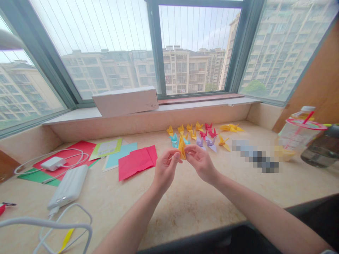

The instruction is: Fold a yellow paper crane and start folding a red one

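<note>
A small folded piece of orange-yellow paper (pixel 182 147) is held above the beige stone counter (pixel 185 201) between both hands. My left hand (pixel 165 169) pinches its left side with thumb and fingers closed. My right hand (pixel 200 160) pinches its right side the same way. Just behind the hands lies a cluster of several finished paper cranes (pixel 197 135) in yellow, red, blue and purple.
Flat coloured sheets (pixel 136 160) lie left of the hands. A white power bank (pixel 69 187), a charger (pixel 53 163) and cables sit at far left. A white box (pixel 125 100) rests on the sill. A plastic cup with a straw (pixel 299 135) and a bottle (pixel 321 148) stand at right.
</note>
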`<state>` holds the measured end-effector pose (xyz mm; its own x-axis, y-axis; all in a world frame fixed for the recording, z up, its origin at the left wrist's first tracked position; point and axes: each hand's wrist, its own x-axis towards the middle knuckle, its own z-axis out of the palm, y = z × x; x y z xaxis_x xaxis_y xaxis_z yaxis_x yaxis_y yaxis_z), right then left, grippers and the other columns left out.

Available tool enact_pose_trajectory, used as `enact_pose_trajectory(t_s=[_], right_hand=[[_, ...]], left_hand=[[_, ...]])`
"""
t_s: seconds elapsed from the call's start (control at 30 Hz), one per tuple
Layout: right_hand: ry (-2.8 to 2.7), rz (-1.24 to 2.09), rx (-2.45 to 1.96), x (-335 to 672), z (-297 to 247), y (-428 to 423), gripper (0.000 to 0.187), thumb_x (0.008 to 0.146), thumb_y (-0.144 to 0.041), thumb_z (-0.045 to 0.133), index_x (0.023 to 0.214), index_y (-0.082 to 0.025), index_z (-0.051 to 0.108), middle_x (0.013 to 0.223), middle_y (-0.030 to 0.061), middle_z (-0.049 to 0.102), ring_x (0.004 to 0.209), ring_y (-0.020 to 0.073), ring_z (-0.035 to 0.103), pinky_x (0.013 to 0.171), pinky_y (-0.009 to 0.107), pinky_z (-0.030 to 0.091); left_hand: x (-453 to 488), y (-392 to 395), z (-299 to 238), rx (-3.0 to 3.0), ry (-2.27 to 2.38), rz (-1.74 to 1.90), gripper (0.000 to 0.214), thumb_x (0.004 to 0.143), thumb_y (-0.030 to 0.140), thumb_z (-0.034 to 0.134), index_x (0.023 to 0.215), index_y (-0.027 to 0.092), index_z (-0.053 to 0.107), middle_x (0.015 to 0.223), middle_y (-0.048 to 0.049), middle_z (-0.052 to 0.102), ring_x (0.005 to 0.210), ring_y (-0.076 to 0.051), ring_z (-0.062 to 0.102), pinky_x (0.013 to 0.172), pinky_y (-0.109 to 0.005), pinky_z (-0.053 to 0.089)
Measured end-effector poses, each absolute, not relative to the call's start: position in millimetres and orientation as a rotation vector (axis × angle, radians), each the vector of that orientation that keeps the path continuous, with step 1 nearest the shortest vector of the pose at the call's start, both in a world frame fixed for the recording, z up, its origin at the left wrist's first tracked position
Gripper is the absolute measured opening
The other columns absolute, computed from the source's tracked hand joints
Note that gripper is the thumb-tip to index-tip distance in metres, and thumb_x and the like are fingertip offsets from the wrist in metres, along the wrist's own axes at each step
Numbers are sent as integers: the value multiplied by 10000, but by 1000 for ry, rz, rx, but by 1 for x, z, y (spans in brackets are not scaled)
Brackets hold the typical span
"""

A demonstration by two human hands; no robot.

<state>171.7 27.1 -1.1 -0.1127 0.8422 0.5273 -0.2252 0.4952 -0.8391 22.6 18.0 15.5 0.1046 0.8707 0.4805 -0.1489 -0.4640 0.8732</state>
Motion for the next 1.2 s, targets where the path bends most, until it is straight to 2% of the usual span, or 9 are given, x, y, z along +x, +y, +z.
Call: enact_pose_trajectory(t_s=[0.17,0.37,0.63,0.8,0.93,1.03,1.2], right_hand=[[-1355,1130,-526,171,-2,30,137,837,-344,697,915,-257,627,846,6,650,779,169,609,734,327,502],[-1346,1100,-517,172,-4,33,76,814,-293,707,815,-238,654,963,19,595,878,171,580,779,316,488],[-1359,1040,-567,169,-4,30,129,792,-343,722,811,-239,648,904,17,622,842,167,600,754,308,512],[-1349,1095,-571,168,-3,27,203,813,-405,706,866,-240,599,806,1,641,754,165,620,701,318,534],[-1348,1114,-578,169,-1,23,214,840,-421,686,933,-235,631,857,17,686,763,165,653,728,327,554],[-1347,1109,-633,169,0,21,266,780,-389,759,957,-228,641,891,29,709,789,176,676,747,336,568],[-1323,981,-732,168,-1,20,193,805,-379,732,870,-205,679,892,44,699,801,180,668,740,333,568]], left_hand=[[25,20,15,1418,706,1497,219,804,330,737,896,168,623,758,-8,670,628,-112,611,630,-237,491],[28,20,13,1389,667,1484,189,826,325,709,890,183,601,754,-1,661,650,-118,610,636,-242,484],[25,17,16,1412,844,1497,149,806,276,703,882,160,651,728,-7,660,657,-122,619,646,-240,494],[27,15,18,1346,764,1506,227,811,322,711,927,179,578,721,25,632,602,-103,598,605,-232,493],[30,15,18,1277,691,1530,332,785,323,746,987,214,507,782,37,601,688,-123,621,597,-230,500],[31,15,15,1299,685,1534,327,801,320,732,1004,219,497,810,29,587,750,-133,630,620,-229,506],[32,15,7,1412,744,1533,284,859,331,669,1055,225,493,876,-1,607,789,-141,638,663,-246,525]])
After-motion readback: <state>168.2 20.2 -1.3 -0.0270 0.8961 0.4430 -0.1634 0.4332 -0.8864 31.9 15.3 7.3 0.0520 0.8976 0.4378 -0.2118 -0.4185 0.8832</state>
